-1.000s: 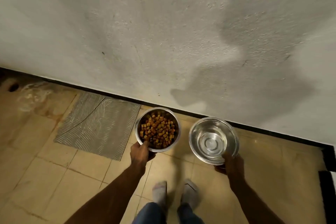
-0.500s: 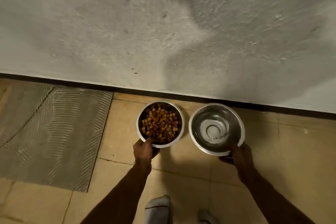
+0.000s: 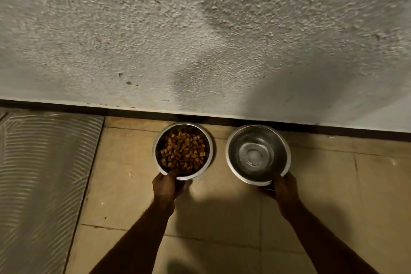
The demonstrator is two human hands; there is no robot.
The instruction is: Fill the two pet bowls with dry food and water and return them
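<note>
Now both bowls are coming down close to the wall, lower and nearer the skirting than a second ago, when they were being carried higher with the socked feet showing below them. The view is also tilting in as the person is bending.

Left hand is gripping the near rim of the food bowl, thumb hooked over the edge, fingers curled under. Kibble is filling the base, well below the rim. Right hand is gripping the near rim of the water bowl the same way. Water is reading as clear with faint ripple rings over the base; I can't tell the level.

The bowls are sitting side by side, apart, not touching, both just in front of the dark skirting strip. I can't tell whether the bases are touching the floor yet; the shadows under them are looking tight, so I'm judging contact near or made.

Meaning for the task: filling is looking done, the return is in its last step. Remaining: set both flat, let go, watch for water sloshing.

Surface: the floor is beige tile with dark grout lines, hard and level, so steel is likely to slide on it. A grey ribbed mat is lying to the left, well clear of the bowls. The wall is rough grey-white plaster, with the person's shadow falling across it. The light is dim and warm.
</note>
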